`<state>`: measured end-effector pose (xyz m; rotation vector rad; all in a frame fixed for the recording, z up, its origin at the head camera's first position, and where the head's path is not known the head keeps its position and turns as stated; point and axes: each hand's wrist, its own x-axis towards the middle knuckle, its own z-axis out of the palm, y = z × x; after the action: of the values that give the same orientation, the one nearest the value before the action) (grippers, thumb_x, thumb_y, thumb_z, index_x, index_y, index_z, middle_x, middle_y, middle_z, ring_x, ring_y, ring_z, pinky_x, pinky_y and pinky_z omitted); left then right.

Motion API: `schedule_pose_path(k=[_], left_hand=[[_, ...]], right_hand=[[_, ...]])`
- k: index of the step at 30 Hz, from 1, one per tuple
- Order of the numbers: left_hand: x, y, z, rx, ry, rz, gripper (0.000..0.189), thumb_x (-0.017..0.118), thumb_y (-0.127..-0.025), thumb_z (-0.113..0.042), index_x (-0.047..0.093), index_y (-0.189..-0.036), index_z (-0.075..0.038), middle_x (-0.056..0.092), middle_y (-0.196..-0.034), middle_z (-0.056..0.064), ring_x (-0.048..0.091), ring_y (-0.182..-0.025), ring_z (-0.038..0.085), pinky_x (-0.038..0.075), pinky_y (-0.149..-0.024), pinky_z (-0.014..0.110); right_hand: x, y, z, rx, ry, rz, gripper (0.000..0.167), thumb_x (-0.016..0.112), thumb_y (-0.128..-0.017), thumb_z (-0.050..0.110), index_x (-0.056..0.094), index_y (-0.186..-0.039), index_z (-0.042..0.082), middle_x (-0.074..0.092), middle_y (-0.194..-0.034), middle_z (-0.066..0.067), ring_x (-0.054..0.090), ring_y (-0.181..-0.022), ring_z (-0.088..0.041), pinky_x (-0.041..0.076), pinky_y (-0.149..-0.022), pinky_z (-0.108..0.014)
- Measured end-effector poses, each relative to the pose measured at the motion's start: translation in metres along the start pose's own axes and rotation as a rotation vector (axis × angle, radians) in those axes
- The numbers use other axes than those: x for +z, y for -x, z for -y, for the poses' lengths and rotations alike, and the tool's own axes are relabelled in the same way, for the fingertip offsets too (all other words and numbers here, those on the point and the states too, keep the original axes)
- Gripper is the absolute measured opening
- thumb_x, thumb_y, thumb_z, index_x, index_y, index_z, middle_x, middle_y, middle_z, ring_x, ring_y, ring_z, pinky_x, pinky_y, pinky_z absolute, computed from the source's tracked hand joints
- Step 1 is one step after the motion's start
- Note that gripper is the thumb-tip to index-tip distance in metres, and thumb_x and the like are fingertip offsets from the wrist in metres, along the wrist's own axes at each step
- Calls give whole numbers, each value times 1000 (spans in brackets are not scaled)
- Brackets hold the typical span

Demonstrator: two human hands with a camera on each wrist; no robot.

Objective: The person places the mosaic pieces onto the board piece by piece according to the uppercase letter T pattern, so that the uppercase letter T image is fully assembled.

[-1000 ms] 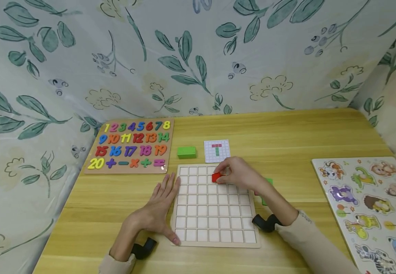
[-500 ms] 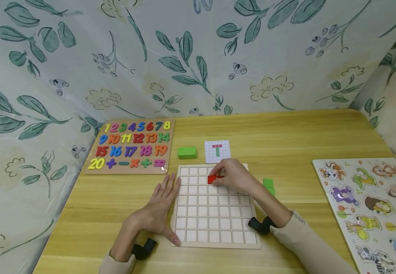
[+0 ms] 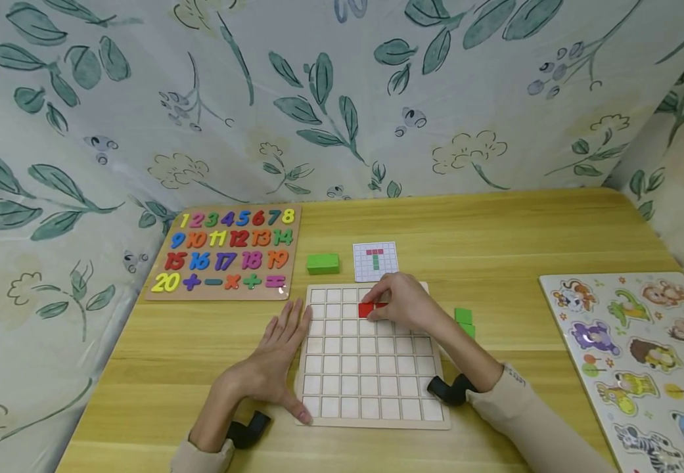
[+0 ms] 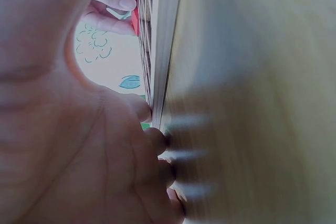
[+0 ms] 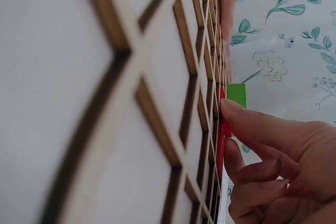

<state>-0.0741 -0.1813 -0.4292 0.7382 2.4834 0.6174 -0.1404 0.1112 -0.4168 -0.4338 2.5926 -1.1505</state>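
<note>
Red block sits in the second row of the grid board, up toward twelve o'clock of the board's centre, and the right hand is on it, fingertips pressed against its right part. From the right wrist view the fingers lie nearly straight along the red piece, touching it rather than wrapping round it, with the block low in the cells. Over at nine o'clock, the left hand lies flat on the table, fingers straight and spread, their tips and the thumb against the board's left edge. At twelve o'clock, just beyond the board, lies a small pattern card showing a red and green T, and at eleven o'clock a green block. At three o'clock, just off the board, two smaller green pieces. The number puzzle rests at ten o'clock, the animal puzzle far out at three.
</note>
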Motion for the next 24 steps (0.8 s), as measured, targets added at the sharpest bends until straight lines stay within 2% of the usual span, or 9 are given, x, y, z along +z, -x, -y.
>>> schedule_pose_path(k=[7, 18, 24], left_hand=[[0, 0, 0, -4, 4, 0, 167, 100, -51, -55, -10, -164, -1, -26, -169, 23, -23, -157, 43, -7, -129, 64], [-1, 0, 1, 10, -5, -3, 167, 100, -52, -55, -12, -163, 0, -28, -169, 23, -25, -157, 43, -9, -128, 64], [0, 0, 1, 12, 2, -5, 167, 100, -52, -56, -12, -163, 0, -27, -169, 24, -24, -157, 44, -8, -128, 64]], right_hand=[[1, -1, -2, -10, -65, 14, 22, 89, -79, 5, 84, -99, 10, 75, -99, -6, 59, -89, -20, 47, -72, -29], [-2, -1, -6, -35, -88, 75, 26, 87, -82, 8, 83, -108, 10, 70, -97, -8, 49, -78, -20, 41, -65, -25], [-6, 0, -9, -61, -91, 124, 26, 83, -87, 10, 81, -113, 9, 68, -98, -8, 48, -78, -19, 42, -67, -26]])
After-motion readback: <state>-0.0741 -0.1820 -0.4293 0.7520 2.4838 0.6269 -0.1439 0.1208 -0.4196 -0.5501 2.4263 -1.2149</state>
